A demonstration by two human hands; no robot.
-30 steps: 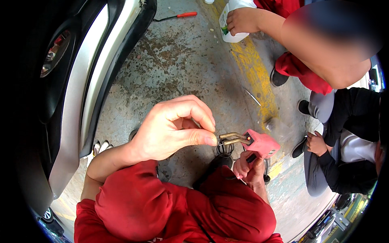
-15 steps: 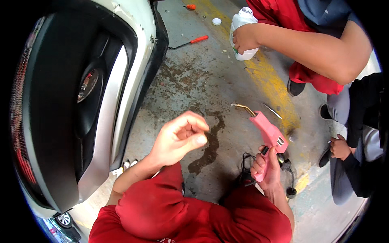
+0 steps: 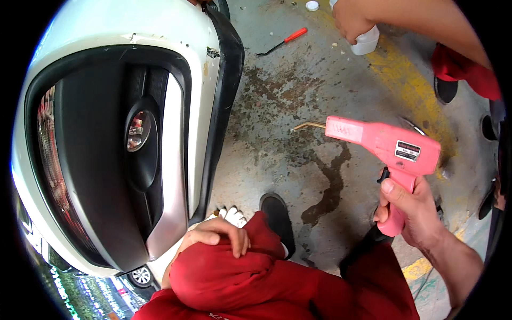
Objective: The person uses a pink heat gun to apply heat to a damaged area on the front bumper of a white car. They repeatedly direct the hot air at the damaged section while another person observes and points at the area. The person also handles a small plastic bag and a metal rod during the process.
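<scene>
In my right hand [image 3: 402, 205] is a pink plastic welding gun [image 3: 373, 136], gripped by its handle. Its bent brass tip [image 3: 309, 126] points left toward the car bumper [image 3: 205, 101] and stands apart from it. My thumb lies across the handle, and a forefinger is beside the black trigger [image 3: 383, 175]. My left hand [image 3: 221, 232] rests on my red-clad knee, fingers loosely spread and holding nothing. The white and black bumper fills the left side, with a fog lamp [image 3: 140, 130] in it and a damaged spot [image 3: 213, 52] on its edge.
A red-handled hook tool [image 3: 295, 36] lies on the stained floor. Behind it is a white cap [image 3: 312, 6]. At the upper right a co-worker's hand [image 3: 354, 21] holds a white bottle [image 3: 366, 41]. White gloves [image 3: 232, 216] lie by my left knee.
My left hand has come down from mid-air onto my knee. The welding gun is raised closer and its tip has turned to point left. The view has shifted toward the bumper.
</scene>
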